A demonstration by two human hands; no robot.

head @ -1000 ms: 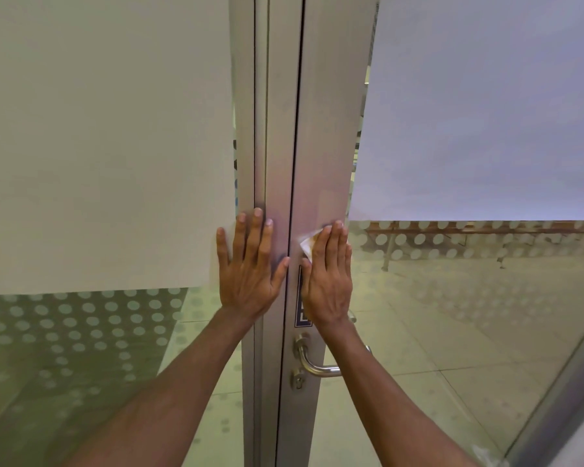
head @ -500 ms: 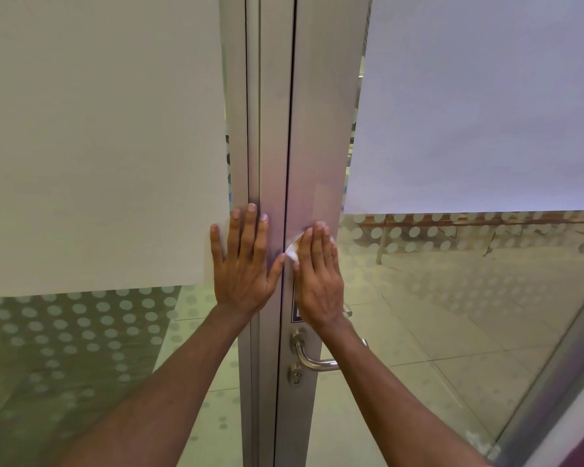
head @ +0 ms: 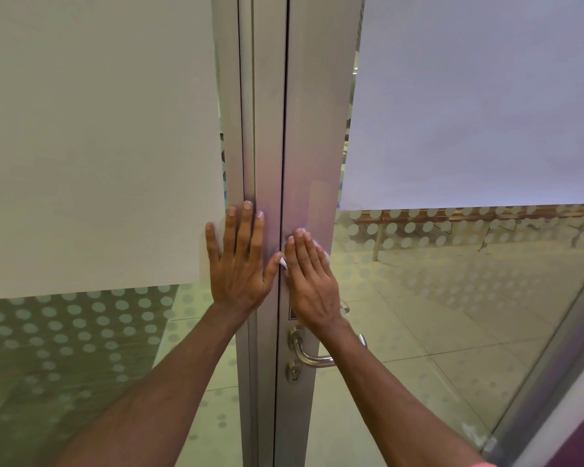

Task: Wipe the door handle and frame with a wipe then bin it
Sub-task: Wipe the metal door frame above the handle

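On the glass door, frosted film (head: 95, 136) covers the upper panes on both sides, with rows of pale dots lower down, and the metal frame (head: 312, 112) runs upright between them. The left hand (head: 238, 264) lies flat against the frame's left post, its 4 fingers (head: 246, 227) straight and a little spread, thumb angled out to the right — it holds nothing. The right hand (head: 312, 284) presses flat on the frame's right post just above the handle, fingers together and extended, pinning the wipe (head: 284, 263) against the metal; only white edges of the wipe peek out beside the thumb and past the little finger. The thumb of the left hand nearly meets the wipe's edge. Below the right wrist sits the silver lever door handle (head: 309, 355), untouched, with a keyhole cylinder (head: 294, 374) just beneath it. A small dark label (head: 291, 313) on the frame is mostly hidden by the right hand — its writing cannot be read
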